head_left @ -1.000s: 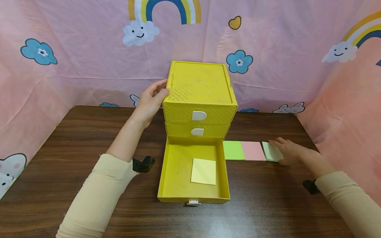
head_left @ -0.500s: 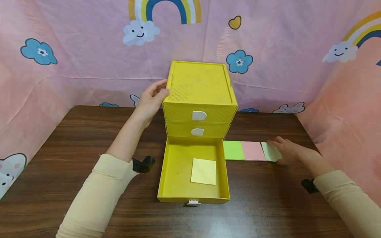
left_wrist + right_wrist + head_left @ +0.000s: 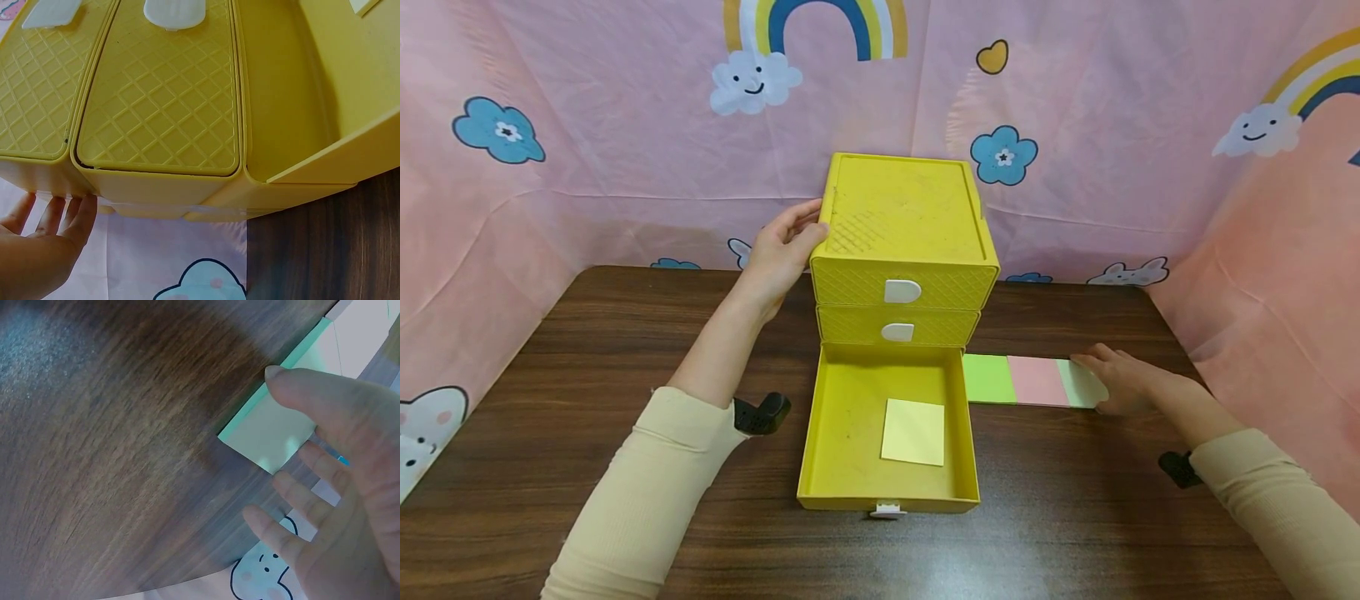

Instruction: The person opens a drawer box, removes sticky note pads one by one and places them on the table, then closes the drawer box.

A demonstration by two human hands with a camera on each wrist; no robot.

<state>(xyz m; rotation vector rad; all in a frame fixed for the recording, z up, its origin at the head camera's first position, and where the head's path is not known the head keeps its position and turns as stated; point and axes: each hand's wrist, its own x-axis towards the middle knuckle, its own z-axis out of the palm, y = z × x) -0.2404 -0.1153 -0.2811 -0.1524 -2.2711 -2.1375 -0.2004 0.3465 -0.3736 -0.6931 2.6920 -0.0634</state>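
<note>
A yellow drawer cabinet (image 3: pixel 906 208) stands on the table with its bottom drawer (image 3: pixel 850 467) pulled out. Inside that drawer lies a pale yellow sticky note pad (image 3: pixel 913 432). My left hand (image 3: pixel 778 258) rests against the cabinet's upper left side, thumb near the top edge; its fingertips touch the side wall in the left wrist view. Right of the cabinet, a lime green pad (image 3: pixel 989 378), a pink pad (image 3: pixel 1037 381) and a mint green pad (image 3: pixel 1081 383) lie in a row. My right hand (image 3: pixel 1123 382) holds the mint pad by its edges, thumb on the near edge (image 3: pixel 250 403).
Two upper drawers with white handles (image 3: pixel 902 291) are closed. A pink printed cloth (image 3: pixel 647 125) hangs behind and beside the dark wooden table (image 3: pixel 1052 517). The open drawer's front sticks out toward me, with a white handle (image 3: pixel 887 511).
My right hand has slid the mint pad slightly left, closing the gap to the pink pad. The left hand and the cabinet have not moved.
</note>
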